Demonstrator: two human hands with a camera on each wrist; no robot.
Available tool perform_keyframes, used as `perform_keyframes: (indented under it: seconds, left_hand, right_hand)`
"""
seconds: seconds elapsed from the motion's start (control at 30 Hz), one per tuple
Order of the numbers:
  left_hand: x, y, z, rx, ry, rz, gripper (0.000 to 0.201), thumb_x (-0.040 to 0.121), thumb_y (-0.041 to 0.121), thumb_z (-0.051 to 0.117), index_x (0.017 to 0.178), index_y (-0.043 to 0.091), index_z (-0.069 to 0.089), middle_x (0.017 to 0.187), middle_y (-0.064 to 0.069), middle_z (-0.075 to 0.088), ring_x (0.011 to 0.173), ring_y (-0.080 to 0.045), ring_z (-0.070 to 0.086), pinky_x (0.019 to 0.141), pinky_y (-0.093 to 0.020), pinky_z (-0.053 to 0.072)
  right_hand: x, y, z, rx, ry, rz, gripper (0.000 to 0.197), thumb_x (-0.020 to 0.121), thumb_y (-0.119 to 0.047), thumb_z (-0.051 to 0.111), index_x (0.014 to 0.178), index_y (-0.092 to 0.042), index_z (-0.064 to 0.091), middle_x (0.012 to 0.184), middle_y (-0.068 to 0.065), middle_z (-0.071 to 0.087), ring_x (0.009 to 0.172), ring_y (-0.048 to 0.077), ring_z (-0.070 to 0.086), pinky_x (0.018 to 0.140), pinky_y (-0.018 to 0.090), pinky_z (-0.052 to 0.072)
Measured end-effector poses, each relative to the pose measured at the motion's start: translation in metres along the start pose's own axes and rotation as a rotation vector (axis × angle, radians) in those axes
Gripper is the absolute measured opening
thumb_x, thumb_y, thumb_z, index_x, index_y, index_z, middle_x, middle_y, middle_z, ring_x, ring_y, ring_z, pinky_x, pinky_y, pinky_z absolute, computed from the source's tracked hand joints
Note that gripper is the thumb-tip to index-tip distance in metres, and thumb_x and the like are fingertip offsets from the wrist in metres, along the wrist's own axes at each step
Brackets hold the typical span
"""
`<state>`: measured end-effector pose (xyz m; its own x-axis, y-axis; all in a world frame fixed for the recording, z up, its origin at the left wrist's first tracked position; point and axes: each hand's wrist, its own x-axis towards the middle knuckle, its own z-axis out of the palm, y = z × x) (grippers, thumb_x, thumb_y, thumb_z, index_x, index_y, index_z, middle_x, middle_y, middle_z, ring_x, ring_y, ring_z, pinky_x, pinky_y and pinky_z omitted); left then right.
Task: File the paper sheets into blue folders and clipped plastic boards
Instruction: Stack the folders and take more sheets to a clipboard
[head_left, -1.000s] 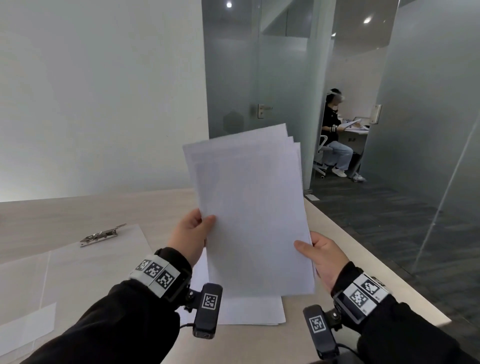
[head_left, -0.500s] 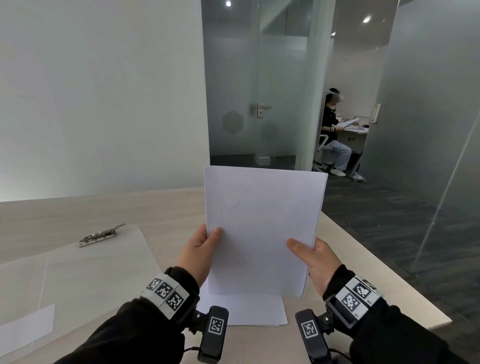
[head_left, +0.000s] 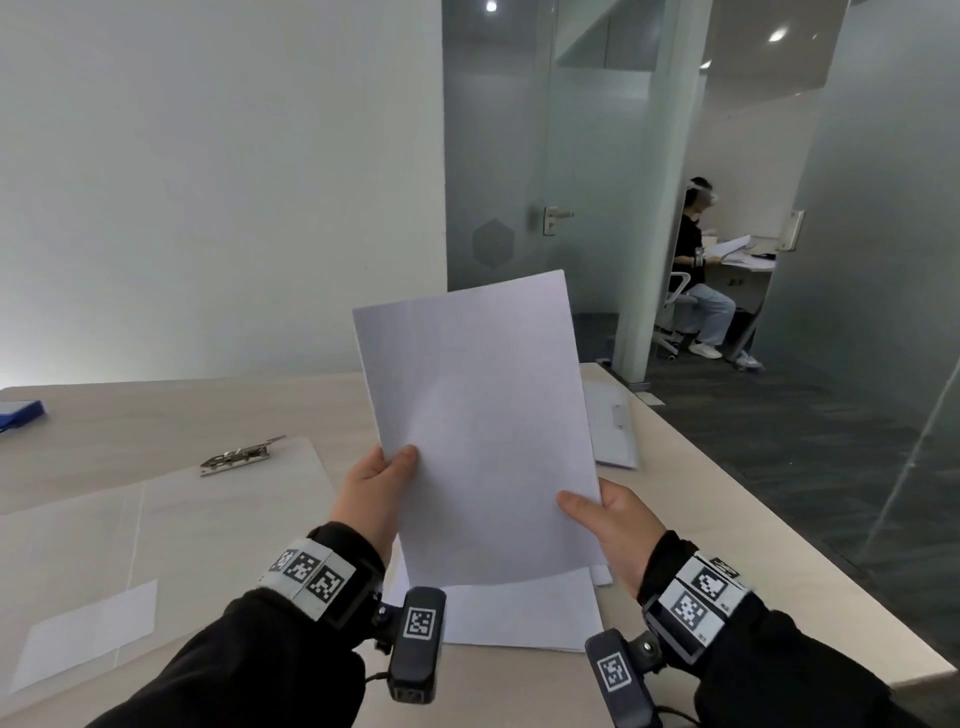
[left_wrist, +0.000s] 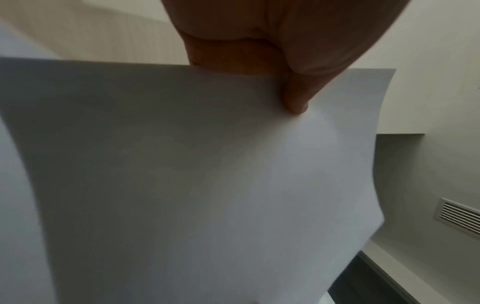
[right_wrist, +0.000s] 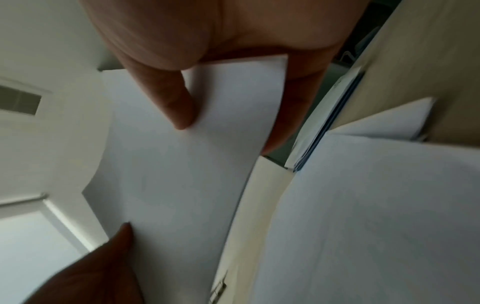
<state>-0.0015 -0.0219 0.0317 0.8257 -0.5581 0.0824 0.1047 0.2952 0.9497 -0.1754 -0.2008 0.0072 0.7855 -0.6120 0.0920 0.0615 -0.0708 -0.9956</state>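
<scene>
Both hands are up at centre frame with the sheets (head_left: 483, 431): left hand (head_left: 375, 493) pinching the left edge, right hand (head_left: 610, 525) thumb clamped on the lower right corner. A second ago the stack was fanned; now it is squared and tilted left, ready, I'd say, for the clipboard (head_left: 171, 519) at lower left on the table (head_left: 130, 415).

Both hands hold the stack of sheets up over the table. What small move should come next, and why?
Probably lower the paper stack leftward toward the clear clipboard and slide its top edge under the metal clip. The left hand and right hand both pinch its lower edges, the edges look aligned, and that board lies bare beside the left hand.
</scene>
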Motion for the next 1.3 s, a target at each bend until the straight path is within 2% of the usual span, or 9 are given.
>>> perform_keyframes:
  seconds: [0.13,0.27,0.47,0.6,0.73,0.9,1.03,1.17,1.3]
  left_hand:
    - [-0.003,0.015,-0.045,0.162,0.007,-0.119,0.024,0.099,0.028,0.05,0.106,0.013,0.068,0.099,-0.007,0.075,0.088,-0.026,0.069,0.089,-0.046,0.053]
    - [-0.008,0.029,-0.117,0.689,0.054,-0.216,0.038,0.097,0.045,0.044,0.107,0.017,0.068,0.112,0.001,0.071,0.107,-0.021,0.063,0.089,-0.034,0.044]
    - [-0.019,0.041,-0.245,1.056,0.299,-0.368,0.044,0.097,0.027,0.053,0.136,0.007,0.052,0.145,-0.012,0.049,0.136,-0.03,0.041,0.112,-0.033,0.029]
    - [-0.034,0.035,-0.322,1.305,0.502,-0.562,0.064,0.089,0.046,0.052,0.148,0.029,0.033,0.157,-0.017,0.021,0.142,-0.039,0.024,0.118,-0.048,0.019]
    - [-0.066,0.041,-0.322,1.404,0.431,-0.487,0.052,0.098,0.008,0.03,0.145,0.03,0.036,0.151,-0.006,0.03,0.136,-0.034,0.034,0.111,-0.044,0.034]
    - [-0.089,0.047,-0.299,1.285,0.289,-0.557,0.055,0.099,0.024,0.04,0.152,0.022,0.024,0.163,-0.003,0.011,0.151,-0.022,0.009,0.119,-0.029,0.007]
    - [-0.102,0.032,-0.298,0.873,0.197,-0.436,0.063,0.078,0.012,0.05,0.14,0.024,0.05,0.147,-0.002,0.049,0.135,-0.017,0.044,0.114,-0.034,0.033]
    - [-0.117,0.039,-0.308,0.556,0.399,-0.294,0.051,0.083,-0.01,0.04,0.112,0.023,0.066,0.112,0.006,0.071,0.108,-0.013,0.062,0.077,-0.024,0.048]
    - [-0.125,0.054,-0.346,0.59,0.662,-0.193,0.034,0.088,0.0,0.047,0.101,0.024,0.066,0.108,0.001,0.07,0.106,-0.021,0.061,0.086,-0.03,0.044]
  right_hand:
    - [0.012,0.007,0.031,-0.123,-0.015,0.054,0.018,0.095,-0.019,0.056,0.107,-0.019,0.07,0.102,-0.003,0.077,0.093,0.016,0.073,0.086,0.034,0.056]
    - [0.026,0.014,0.061,-0.146,-0.011,0.079,0.016,0.091,-0.024,0.057,0.099,-0.027,0.071,0.101,-0.007,0.077,0.097,0.019,0.071,0.095,0.043,0.053]
    - [0.036,0.012,0.119,-0.057,-0.041,0.115,0.015,0.095,-0.02,0.053,0.098,-0.025,0.067,0.093,-0.002,0.074,0.078,0.021,0.066,0.05,0.024,0.046]
    - [0.039,0.012,0.161,-0.014,-0.119,0.151,0.018,0.095,-0.02,0.052,0.102,-0.026,0.067,0.096,0.001,0.073,0.081,0.025,0.065,0.05,0.024,0.045]
    - [0.041,0.011,0.195,0.004,-0.199,0.181,0.02,0.093,-0.012,0.053,0.103,-0.021,0.068,0.095,0.003,0.075,0.085,0.027,0.068,0.062,0.03,0.051]
    - [0.045,0.014,0.24,-0.024,-0.266,0.204,0.02,0.093,-0.011,0.049,0.097,-0.024,0.065,0.089,0.005,0.066,0.073,0.026,0.056,0.05,0.024,0.04]
    - [0.045,0.019,0.276,-0.043,-0.309,0.216,0.02,0.093,-0.01,0.049,0.093,-0.024,0.063,0.089,0.007,0.063,0.071,0.026,0.053,0.049,0.025,0.039]
    - [0.041,0.022,0.296,-0.053,-0.343,0.229,0.021,0.094,-0.006,0.048,0.093,-0.02,0.063,0.083,0.004,0.064,0.068,0.023,0.057,0.047,0.022,0.041]
    - [0.043,0.027,0.312,-0.092,-0.383,0.236,0.024,0.094,-0.003,0.047,0.099,-0.017,0.065,0.089,0.007,0.069,0.076,0.027,0.063,0.055,0.026,0.046]
